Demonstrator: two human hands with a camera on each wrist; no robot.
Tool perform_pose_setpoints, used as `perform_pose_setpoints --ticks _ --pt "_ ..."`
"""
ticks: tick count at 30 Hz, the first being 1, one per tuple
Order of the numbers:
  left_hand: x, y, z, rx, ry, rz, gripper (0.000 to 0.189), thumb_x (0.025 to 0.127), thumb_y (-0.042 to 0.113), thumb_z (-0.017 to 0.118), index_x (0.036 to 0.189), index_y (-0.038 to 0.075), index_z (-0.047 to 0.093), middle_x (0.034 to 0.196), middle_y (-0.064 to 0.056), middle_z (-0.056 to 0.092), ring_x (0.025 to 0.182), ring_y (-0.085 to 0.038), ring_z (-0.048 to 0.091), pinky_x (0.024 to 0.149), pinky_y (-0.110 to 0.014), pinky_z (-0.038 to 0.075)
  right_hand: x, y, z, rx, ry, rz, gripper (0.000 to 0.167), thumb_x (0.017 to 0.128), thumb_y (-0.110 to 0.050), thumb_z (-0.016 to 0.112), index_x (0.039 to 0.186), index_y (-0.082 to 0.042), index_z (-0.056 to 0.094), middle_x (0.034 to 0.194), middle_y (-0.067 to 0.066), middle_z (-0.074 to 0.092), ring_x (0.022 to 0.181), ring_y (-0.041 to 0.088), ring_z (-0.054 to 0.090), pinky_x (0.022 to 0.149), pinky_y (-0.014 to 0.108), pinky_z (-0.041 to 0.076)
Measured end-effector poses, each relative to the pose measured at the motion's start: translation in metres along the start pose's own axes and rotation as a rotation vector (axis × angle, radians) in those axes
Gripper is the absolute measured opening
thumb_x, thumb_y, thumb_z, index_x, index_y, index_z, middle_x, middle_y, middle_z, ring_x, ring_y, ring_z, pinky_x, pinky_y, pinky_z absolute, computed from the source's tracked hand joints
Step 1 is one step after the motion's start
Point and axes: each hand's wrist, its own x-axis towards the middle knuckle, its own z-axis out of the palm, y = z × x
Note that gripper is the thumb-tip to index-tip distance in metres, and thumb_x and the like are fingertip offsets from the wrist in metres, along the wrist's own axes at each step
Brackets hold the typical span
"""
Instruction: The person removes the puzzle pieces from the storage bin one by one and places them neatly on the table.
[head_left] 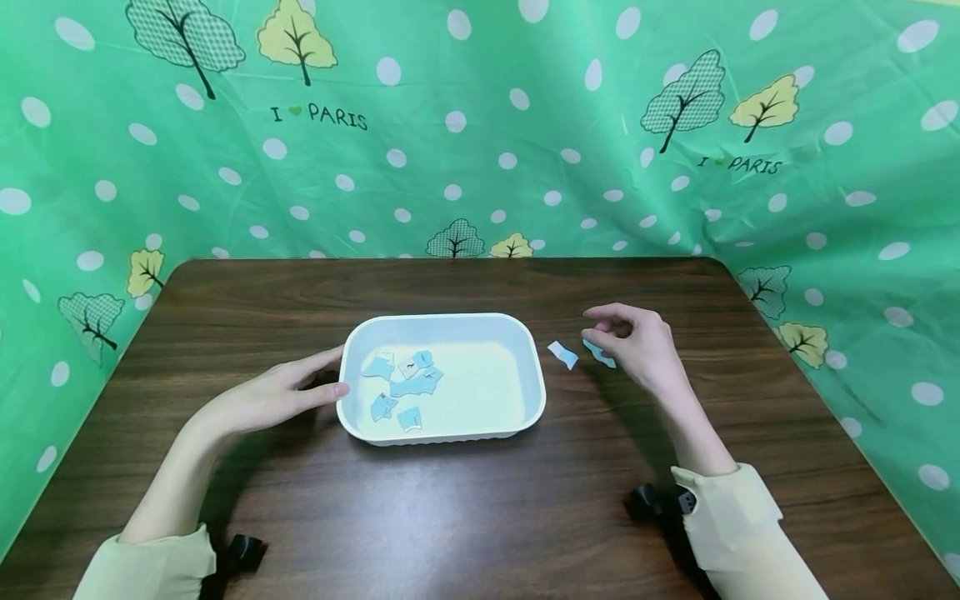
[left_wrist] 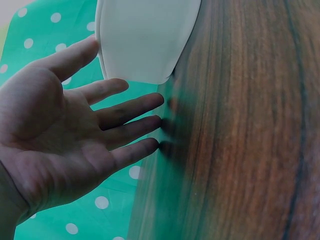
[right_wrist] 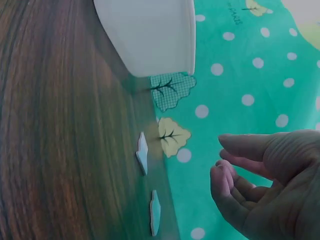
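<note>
My left hand (head_left: 266,396) is at the left end of a white plastic tray (head_left: 532,392). Its thumb touches the tray's rim, and in the left wrist view its fingers (left_wrist: 131,106) reach out straight and spread. Several flat, light-blue and white irregular pieces (head_left: 417,383) lie in the tray's left half. To the right of the tray, two more such pieces lie on the table, a blue-and-white one (head_left: 563,355) and a bluer one (head_left: 600,353). Over the bluer one hovers my right hand (head_left: 636,340), its fingers loosely bent with a gap to the thumb and nothing between them.
The dark wooden table (head_left: 450,525) ends at the back against a green dotted curtain (head_left: 480,167) printed with trees. Black devices (head_left: 246,553) are at both sleeve cuffs.
</note>
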Motion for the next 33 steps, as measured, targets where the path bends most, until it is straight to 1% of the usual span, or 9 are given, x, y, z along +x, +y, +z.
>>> perform_pose_setpoints --ticks 4,11,13,18,21,25,30,33 --pt "0.001 0.001 0.001 -0.008 -0.002 0.005 0.069 0.102 0.05 0.059 0.162 0.029 0.032 0.162 -0.003 0.044 0.149 -0.029 0.038 0.114 -0.057 0.037 -0.001 -0.006 0.002 0.009 0.011 -0.013 0.023 0.093 -0.019 0.079 0.115 -0.012 0.077 0.092 0.01 0.069 0.069 0.014 0.063 0.055 0.022 0.048" --pt "0.0 0.002 0.0 0.0 0.004 -0.012 0.07 0.102 0.051 0.059 0.163 0.029 0.031 0.162 -0.003 0.044 0.149 -0.029 0.039 0.114 -0.057 0.038 -0.002 -0.018 0.007 0.03 0.004 -0.051 0.023 0.092 -0.016 0.078 0.115 -0.011 0.076 0.091 0.01 0.07 0.067 0.014 0.065 0.056 0.022 0.049" --pt "0.0 0.003 0.0 -0.007 0.001 -0.008 0.07 0.102 0.05 0.059 0.163 0.028 0.031 0.161 -0.004 0.045 0.146 -0.029 0.041 0.113 -0.057 0.038 -0.002 -0.022 0.009 0.028 0.006 -0.068 0.023 0.092 -0.016 0.078 0.115 -0.012 0.077 0.091 0.009 0.07 0.068 0.013 0.065 0.059 0.021 0.05" --pt "0.001 0.001 0.0 -0.017 0.002 -0.026 0.07 0.101 0.053 0.059 0.162 0.031 0.032 0.162 -0.003 0.043 0.149 -0.03 0.038 0.115 -0.058 0.036 -0.001 -0.031 0.015 0.007 0.0 -0.101 0.023 0.092 -0.017 0.079 0.115 -0.014 0.077 0.092 0.007 0.072 0.078 0.014 0.065 0.067 0.019 0.05" --pt "0.001 0.0 0.001 -0.032 0.003 -0.045 0.071 0.1 0.055 0.06 0.162 0.033 0.031 0.164 -0.001 0.04 0.153 -0.029 0.033 0.117 -0.059 0.033 -0.001 -0.035 0.018 0.017 -0.015 -0.103 0.024 0.092 -0.017 0.079 0.115 -0.015 0.077 0.093 0.006 0.073 0.081 0.017 0.066 0.068 0.019 0.05" --pt "0.002 -0.001 0.002 -0.027 0.004 -0.048 0.072 0.1 0.056 0.06 0.162 0.033 0.031 0.165 0.0 0.039 0.154 -0.029 0.031 0.118 -0.059 0.032 -0.001 -0.041 0.022 0.031 -0.023 -0.099 0.025 0.091 -0.015 0.079 0.116 -0.015 0.077 0.093 0.006 0.073 0.081 0.018 0.067 0.066 0.02 0.05" --pt "0.003 -0.001 0.001 -0.002 0.007 -0.037 0.072 0.101 0.055 0.059 0.162 0.031 0.031 0.164 -0.002 0.04 0.153 -0.03 0.033 0.117 -0.059 0.033 -0.001 -0.05 0.027 0.051 -0.036 -0.102 0.024 0.091 -0.016 0.08 0.115 -0.017 0.077 0.093 0.004 0.073 0.081 0.018 0.068 0.066 0.021 0.051" --pt "0.002 -0.002 0.002 -0.003 0.007 -0.046 0.07 0.101 0.054 0.059 0.162 0.033 0.032 0.162 -0.001 0.044 0.148 -0.028 0.038 0.115 -0.056 0.036 -0.001 -0.057 0.03 0.062 -0.051 -0.109 0.024 0.091 -0.016 0.08 0.114 -0.017 0.077 0.093 0.003 0.073 0.081 0.018 0.067 0.066 0.022 0.051"
